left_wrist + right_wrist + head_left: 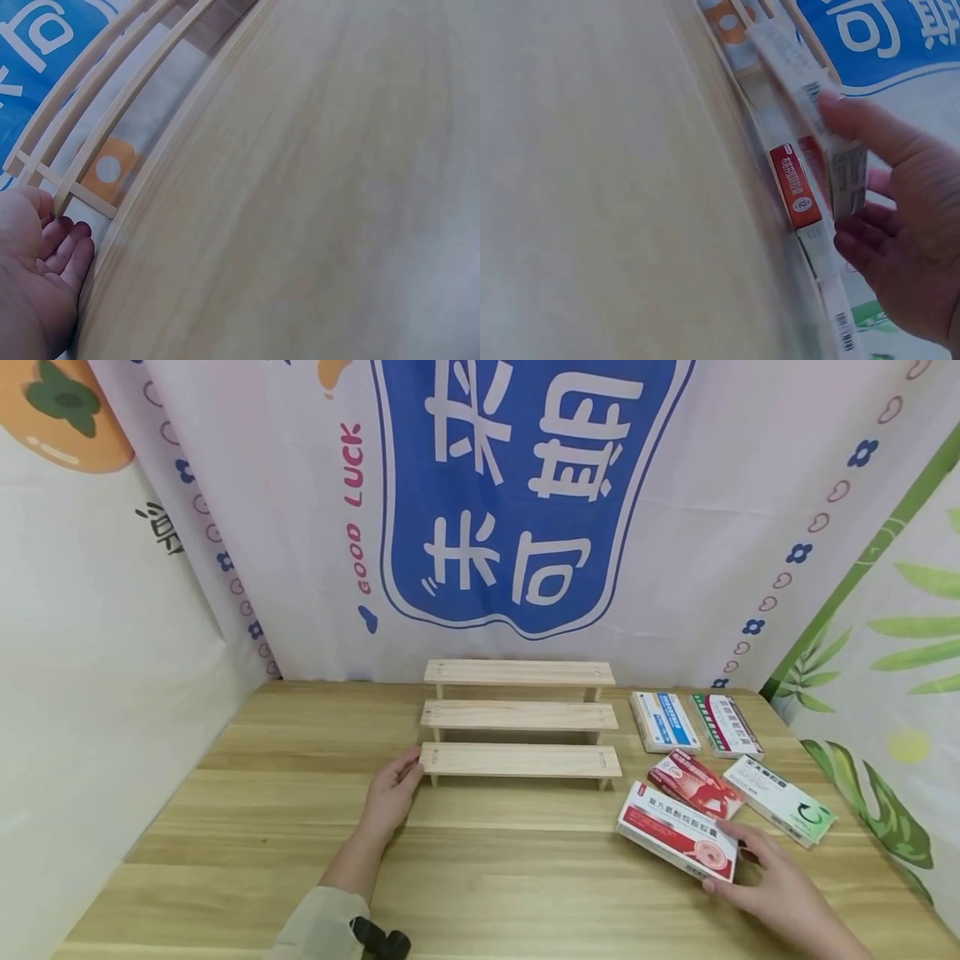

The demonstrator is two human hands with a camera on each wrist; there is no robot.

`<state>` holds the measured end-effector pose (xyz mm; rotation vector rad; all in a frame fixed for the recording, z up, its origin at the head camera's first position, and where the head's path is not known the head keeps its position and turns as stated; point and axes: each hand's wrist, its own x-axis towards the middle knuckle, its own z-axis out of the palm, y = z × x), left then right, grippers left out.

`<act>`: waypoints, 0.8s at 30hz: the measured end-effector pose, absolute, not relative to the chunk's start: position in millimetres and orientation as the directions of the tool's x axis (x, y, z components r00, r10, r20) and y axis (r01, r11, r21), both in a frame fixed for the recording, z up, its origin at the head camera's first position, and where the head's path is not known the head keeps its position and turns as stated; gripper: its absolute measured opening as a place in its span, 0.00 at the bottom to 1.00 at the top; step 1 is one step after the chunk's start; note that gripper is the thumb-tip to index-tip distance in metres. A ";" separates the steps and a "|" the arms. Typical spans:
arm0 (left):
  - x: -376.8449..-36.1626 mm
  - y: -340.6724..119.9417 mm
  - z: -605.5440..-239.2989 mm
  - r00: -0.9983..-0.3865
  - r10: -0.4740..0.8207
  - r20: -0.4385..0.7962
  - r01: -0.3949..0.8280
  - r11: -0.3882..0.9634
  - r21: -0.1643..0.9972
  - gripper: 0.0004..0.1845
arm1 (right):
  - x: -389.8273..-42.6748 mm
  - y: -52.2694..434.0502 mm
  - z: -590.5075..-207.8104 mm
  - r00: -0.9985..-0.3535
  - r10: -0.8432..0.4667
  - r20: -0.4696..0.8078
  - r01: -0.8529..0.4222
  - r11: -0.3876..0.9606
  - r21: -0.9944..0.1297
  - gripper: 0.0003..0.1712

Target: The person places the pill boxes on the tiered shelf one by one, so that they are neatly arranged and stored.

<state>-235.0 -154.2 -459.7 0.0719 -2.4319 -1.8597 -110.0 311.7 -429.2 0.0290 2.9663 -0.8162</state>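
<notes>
While left hand (392, 789) rests flat against three-step light wooden shelf (521, 760), right hand (776, 881) pinches red-and-white flat cardboard box (677, 831); shelf lies up-left of that hand, box long side slanting.

It looks like a staged recording booth: printed banners (517, 493) hang behind a wooden counter (480, 877) with a small stepped shelf (520, 718) and medicine boxes (705, 760).
</notes>
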 end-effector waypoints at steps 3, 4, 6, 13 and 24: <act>-234.9 -153.3 -460.1 -0.996 -0.081 0.033 0.011 0.254 0.967 0.20 | -113.9 306.2 -418.9 -1.000 -0.011 -0.018 0.001 0.845 -0.534 0.51; -234.7 -153.1 -460.3 -0.996 -0.080 0.033 0.012 0.252 0.968 0.20 | -116.4 304.2 -415.4 -1.000 -0.020 0.015 -0.025 0.838 -0.546 0.50; -234.8 -153.0 -460.7 -0.996 -0.081 0.033 0.012 0.251 0.968 0.19 | -122.8 300.0 -408.0 -0.997 -0.035 0.063 -0.065 0.822 -0.565 0.49; -235.4 -153.9 -463.9 -0.995 -0.094 0.046 0.020 0.260 0.966 0.19 | -154.8 285.1 -386.4 -0.994 -0.069 0.081 -0.104 0.799 -0.592 0.50; -236.8 -154.6 -466.0 -0.994 -0.094 0.054 0.027 0.271 0.962 0.19 | -208.8 249.0 -363.3 -0.991 -0.103 0.081 -0.131 0.814 -0.566 0.49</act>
